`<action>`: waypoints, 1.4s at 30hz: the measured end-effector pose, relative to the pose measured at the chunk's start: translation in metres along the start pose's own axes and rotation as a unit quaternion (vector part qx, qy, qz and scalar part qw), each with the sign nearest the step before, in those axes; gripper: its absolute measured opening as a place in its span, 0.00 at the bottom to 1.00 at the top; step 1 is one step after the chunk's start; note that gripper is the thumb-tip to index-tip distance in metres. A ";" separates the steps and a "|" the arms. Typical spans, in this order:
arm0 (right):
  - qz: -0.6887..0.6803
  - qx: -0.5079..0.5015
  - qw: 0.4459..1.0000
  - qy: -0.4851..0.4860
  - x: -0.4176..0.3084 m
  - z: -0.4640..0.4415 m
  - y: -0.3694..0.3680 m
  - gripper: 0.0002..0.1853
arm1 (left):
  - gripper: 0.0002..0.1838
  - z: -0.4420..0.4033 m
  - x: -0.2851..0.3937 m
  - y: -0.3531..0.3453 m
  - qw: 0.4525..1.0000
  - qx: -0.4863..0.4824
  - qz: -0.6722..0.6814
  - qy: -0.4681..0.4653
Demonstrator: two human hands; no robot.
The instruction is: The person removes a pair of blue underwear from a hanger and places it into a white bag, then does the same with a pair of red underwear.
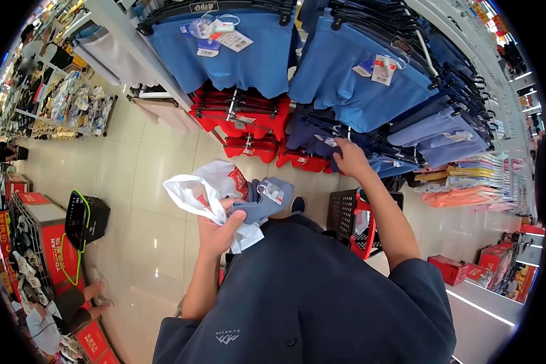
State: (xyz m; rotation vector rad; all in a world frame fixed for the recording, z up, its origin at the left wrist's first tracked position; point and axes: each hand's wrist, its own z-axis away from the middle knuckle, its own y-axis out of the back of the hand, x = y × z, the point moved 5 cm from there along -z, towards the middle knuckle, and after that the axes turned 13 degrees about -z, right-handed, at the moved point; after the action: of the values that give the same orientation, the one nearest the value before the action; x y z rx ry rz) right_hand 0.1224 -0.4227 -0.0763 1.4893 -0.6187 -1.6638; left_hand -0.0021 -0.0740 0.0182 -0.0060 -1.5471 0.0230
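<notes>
Cloth garment in folded grey-blue fabric (258,210), with a white paper tag (272,193) on its top, sits in the person's left grip (219,230), in front of the torso. That grip is clenched on the garment and, together with it, on a crumpled white plastic bag with red print (188,189); the bag spreads out to the left of the garment and also hangs beneath it. The right grip (352,159) reaches forward to a row of dark navy garments on black hangers (309,134), its fingertips beside a small white label (326,141); whether they pinch anything, I cannot tell. Above this row hang mid-blue cloth shorts with white and purple tags (361,76), and just to its left are bright red garments on black hangers (242,115). Pale lavender-blue shorts (440,138) hang to the right of the right grip. Under the right forearm stands a black perforated plastic basket with red trim (343,212). A black plastic shopping basket with lime-green handles (86,221) is well apart at the left, over the glossy cream tiled floor (142,182). The person wears a dark grey short-sleeved shirt (321,285).
</notes>
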 end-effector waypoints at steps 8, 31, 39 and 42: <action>-0.128 0.008 0.974 0.186 -0.095 -0.040 -0.057 0.26 | 0.11 0.005 -0.009 0.031 0.998 -0.012 -0.002 0.061; -0.463 -0.228 0.854 -0.068 -0.165 0.062 -0.115 0.11 | 0.14 -0.020 -0.021 0.084 0.999 -0.045 0.008 -0.014; -0.170 0.033 0.974 0.145 -0.198 0.090 -0.040 0.12 | 0.12 -0.026 -0.015 0.050 0.995 -0.074 -0.025 0.057; -0.225 0.160 0.944 0.178 -0.251 0.078 -0.004 0.11 | 0.12 -0.025 -0.008 0.034 0.992 -0.121 0.002 0.040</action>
State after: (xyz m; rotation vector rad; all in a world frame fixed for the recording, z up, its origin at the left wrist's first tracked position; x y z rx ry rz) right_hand 0.0424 -0.2273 0.0802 2.2405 -0.3742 -1.6033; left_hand 0.0224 -0.0394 0.0094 -0.2006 -1.4608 -0.1608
